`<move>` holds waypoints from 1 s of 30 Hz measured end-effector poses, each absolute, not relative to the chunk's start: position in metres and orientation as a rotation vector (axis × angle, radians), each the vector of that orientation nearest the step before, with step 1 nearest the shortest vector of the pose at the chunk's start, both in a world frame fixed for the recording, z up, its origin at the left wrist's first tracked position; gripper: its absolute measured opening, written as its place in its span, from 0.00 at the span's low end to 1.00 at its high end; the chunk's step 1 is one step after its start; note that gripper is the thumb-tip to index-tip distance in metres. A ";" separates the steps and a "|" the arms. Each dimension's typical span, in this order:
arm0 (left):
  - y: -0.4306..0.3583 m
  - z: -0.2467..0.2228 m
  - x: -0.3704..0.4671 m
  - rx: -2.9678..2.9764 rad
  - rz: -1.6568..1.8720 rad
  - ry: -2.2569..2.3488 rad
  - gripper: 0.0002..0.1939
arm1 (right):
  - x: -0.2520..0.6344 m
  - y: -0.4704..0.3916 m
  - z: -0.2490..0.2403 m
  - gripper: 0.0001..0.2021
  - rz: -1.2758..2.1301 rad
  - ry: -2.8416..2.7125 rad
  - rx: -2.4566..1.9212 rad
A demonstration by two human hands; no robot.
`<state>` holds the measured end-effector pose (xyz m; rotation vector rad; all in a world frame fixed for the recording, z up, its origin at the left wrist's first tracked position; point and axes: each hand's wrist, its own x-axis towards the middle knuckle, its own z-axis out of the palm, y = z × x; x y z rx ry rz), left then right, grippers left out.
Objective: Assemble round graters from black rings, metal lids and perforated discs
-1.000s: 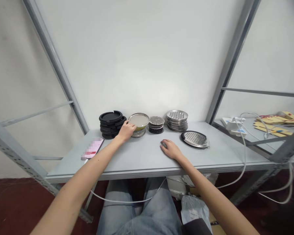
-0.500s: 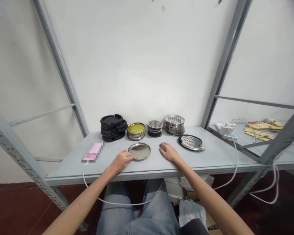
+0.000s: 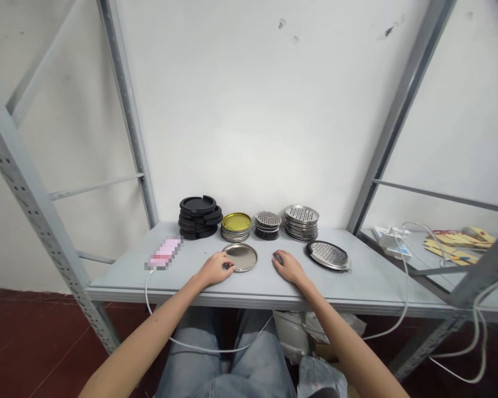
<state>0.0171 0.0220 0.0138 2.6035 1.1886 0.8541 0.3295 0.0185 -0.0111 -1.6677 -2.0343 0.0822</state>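
Note:
A shallow round metal dish point(image 3: 244, 256) lies on the grey tabletop in front of me. My left hand point(image 3: 214, 269) is at its near left rim, fingers curled and closed on the edge. To the right, my right hand point(image 3: 289, 268) rests on the table with its fingers bent over a small dark grey object point(image 3: 278, 257), whose kind I cannot make out. Beyond that hand lies a round perforated metal grater plate point(image 3: 331, 255) in a black ring, with a small tab on its right side.
Along the wall stand black rings point(image 3: 198, 221), metal discs topped by a yellow one point(image 3: 236, 224), small grater discs point(image 3: 268, 221) and larger slotted grater discs point(image 3: 301, 218). A blurred pink phone-like item point(image 3: 165, 253) trails a white cable point(image 3: 148, 296). Metal shelf posts point(image 3: 128, 110) frame the table.
My view has shifted, so the table sits slightly lower and to the right. My left hand's fingers have curled more at the dish's rim. My right hand stays over the grey object.

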 end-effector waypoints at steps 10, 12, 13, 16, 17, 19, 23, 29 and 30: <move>0.021 0.002 0.014 2.621 0.972 1.116 0.10 | 0.334 0.028 -0.020 0.19 0.076 -1.987 -1.646; 0.020 0.003 0.014 2.612 0.968 1.119 0.11 | 0.333 0.036 -0.017 0.21 0.002 -1.887 -1.607; 0.020 0.003 0.014 2.605 0.966 1.116 0.12 | 0.332 0.041 -0.012 0.22 -0.057 -1.835 -1.582; 0.019 0.002 0.014 2.586 0.964 1.111 0.12 | 0.324 0.064 0.012 0.24 -0.259 -1.746 -1.515; 0.019 0.002 0.013 2.583 0.966 1.113 0.12 | 0.321 0.072 0.021 0.24 -0.313 -1.729 -1.516; 0.018 0.002 0.013 2.581 0.969 1.115 0.12 | 0.315 0.087 0.038 0.24 -0.384 -1.717 -1.570; 0.018 0.003 0.013 2.575 0.963 1.124 0.11 | 0.313 0.104 0.056 0.22 -0.478 -1.723 -1.775; 0.018 0.003 0.014 2.562 0.964 1.131 0.11 | 0.321 0.105 0.050 0.13 -0.758 -1.822 -1.667; 0.018 0.003 0.014 2.563 0.963 1.127 0.11 | 0.323 0.106 0.049 0.13 -0.781 -1.830 -1.646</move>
